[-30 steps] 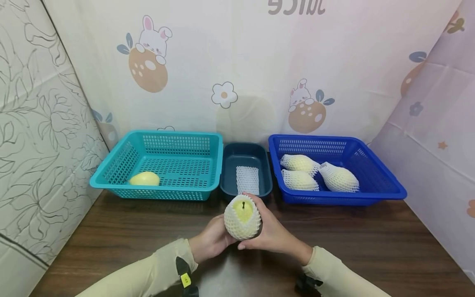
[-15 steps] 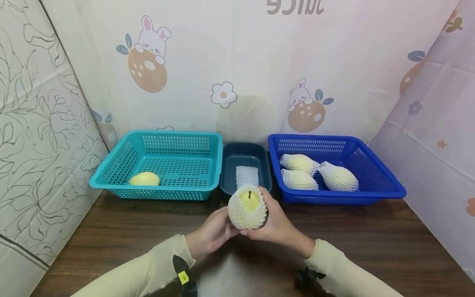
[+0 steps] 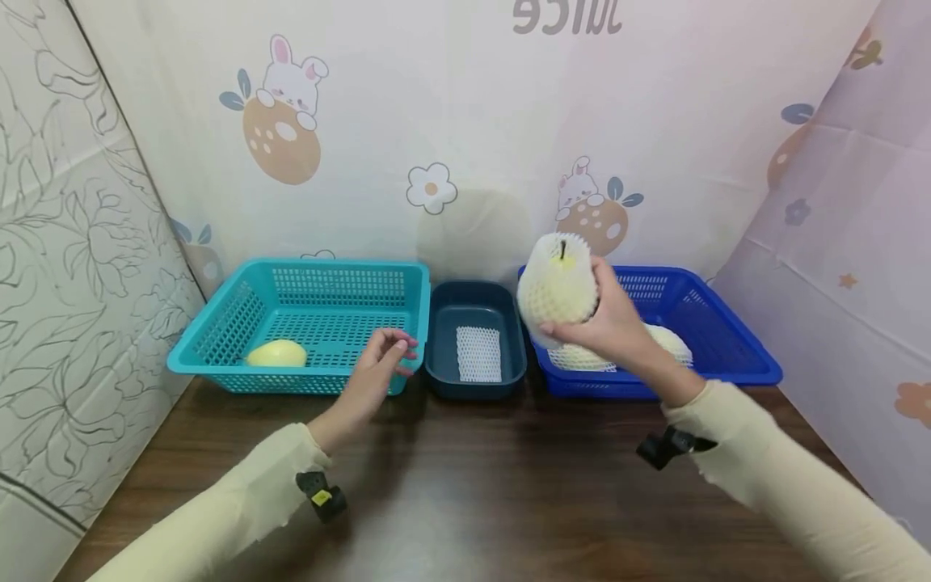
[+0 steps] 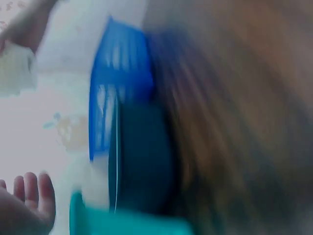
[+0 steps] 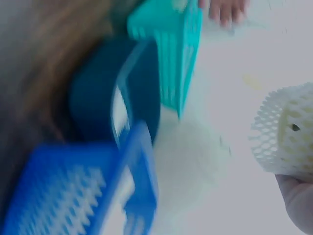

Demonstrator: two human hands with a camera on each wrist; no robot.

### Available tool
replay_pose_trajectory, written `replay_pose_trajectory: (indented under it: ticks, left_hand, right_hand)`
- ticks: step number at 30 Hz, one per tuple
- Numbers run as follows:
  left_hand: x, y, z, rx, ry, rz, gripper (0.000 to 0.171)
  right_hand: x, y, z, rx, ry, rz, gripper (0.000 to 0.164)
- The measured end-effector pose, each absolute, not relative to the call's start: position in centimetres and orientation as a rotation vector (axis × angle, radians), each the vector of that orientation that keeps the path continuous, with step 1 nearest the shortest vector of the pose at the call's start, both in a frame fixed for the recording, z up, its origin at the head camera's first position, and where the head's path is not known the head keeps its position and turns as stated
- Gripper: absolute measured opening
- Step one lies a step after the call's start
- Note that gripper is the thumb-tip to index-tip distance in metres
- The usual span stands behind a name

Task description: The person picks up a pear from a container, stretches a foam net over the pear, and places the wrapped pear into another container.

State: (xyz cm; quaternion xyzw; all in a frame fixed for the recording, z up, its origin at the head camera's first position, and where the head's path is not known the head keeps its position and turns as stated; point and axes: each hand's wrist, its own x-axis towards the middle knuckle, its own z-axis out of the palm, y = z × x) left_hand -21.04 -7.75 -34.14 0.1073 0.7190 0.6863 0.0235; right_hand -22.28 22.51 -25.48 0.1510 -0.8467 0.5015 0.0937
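Observation:
My right hand [image 3: 618, 323] grips a pale yellow pear [image 3: 556, 283] in a white foam net sleeve, its stem pointing up. It holds the pear in the air over the left end of the blue basket [image 3: 611, 386]. In the right wrist view the netted pear [image 5: 293, 129] shows at the right edge, with part of the hand below it. My left hand [image 3: 371, 368] holds nothing; its fingers are loosely bent near the right front corner of the teal basket [image 3: 330, 265]. Sleeved pears [image 3: 669, 341] lie in the blue basket, partly hidden by the right hand and the held pear.
A bare yellow pear [image 3: 278, 353] lies in the teal basket. Between the baskets stands a dark blue-green box [image 3: 476, 295] with flat white foam net sleeves [image 3: 478, 354] inside. Patterned cloth hangs behind the brown wooden table [image 3: 465, 477].
The right hand has carried the sleeved pear up and right, from above the table's middle to over the blue basket. The left hand has let go of it and moved left toward the teal basket.

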Motion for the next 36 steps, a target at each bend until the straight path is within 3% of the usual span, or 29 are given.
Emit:
replay_pose_trajectory:
  ticks: [5,14,20,28,36]
  left_hand:
    - [-22.3,-10.5,-34.4,0.543,2.732,1.59,0.028]
    - [-22.7,-11.1,-36.1,0.625,3.033,0.851,0.039]
    - [-22.7,-11.1,-36.7,0.746,3.081,0.669,0.028]
    - [-22.4,-11.5,-37.1,0.756,3.117,0.62,0.024]
    - [-22.3,-11.1,-37.3,0.819,3.141,0.626,0.023]
  right_hand:
    - [-25.0,26.2,-22.9,0.3,-2.692,1.36,0.086]
    - [-30.2,33.6,-22.2,0.404,-2.862,0.966,0.081]
    - [-32.7,37.2,-23.2,0.414,-2.941,0.753,0.073]
    - [-35.8,40.0,-26.0,0.338,-3.087,0.419,0.081]
    - [-36.3,42.2,-28.6,0.175,-3.197,0.205,0.081]
